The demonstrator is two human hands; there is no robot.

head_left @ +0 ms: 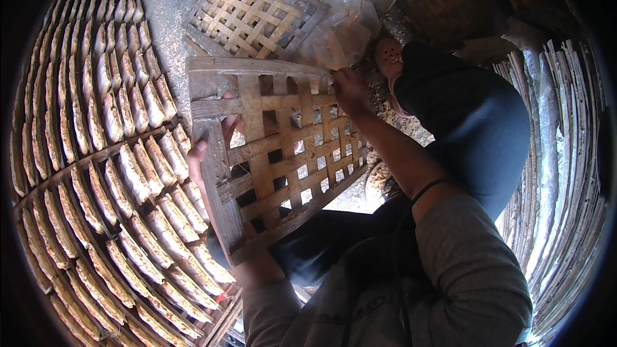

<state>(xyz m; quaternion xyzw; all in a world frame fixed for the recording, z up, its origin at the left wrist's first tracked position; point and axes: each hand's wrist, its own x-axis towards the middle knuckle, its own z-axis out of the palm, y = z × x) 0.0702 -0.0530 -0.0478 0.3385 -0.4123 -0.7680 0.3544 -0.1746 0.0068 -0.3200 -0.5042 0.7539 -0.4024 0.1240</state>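
Both my hands hold a wooden-framed woven slat tray (260,132), tilted up in front of my lap with wide gaps in its lattice. My left hand (198,166) grips the frame's left side, thumb on the near face and fingers showing through the gaps behind. At the far right corner of the frame, my right hand (351,92) is closed round the top rail. Light and parts of the floor show through the lattice; nothing lies on its visible face. Beyond it, a second woven tray (247,16) of the same kind lies on the floor.
To my left stands a large rack (103,156) lined with rows of pale, brown-edged slabs. Crumpled clear plastic (350,29) lies beyond the tray. A stack of thin slats (565,154) is at the right. My clog (389,61) rests among crumbs on the floor.
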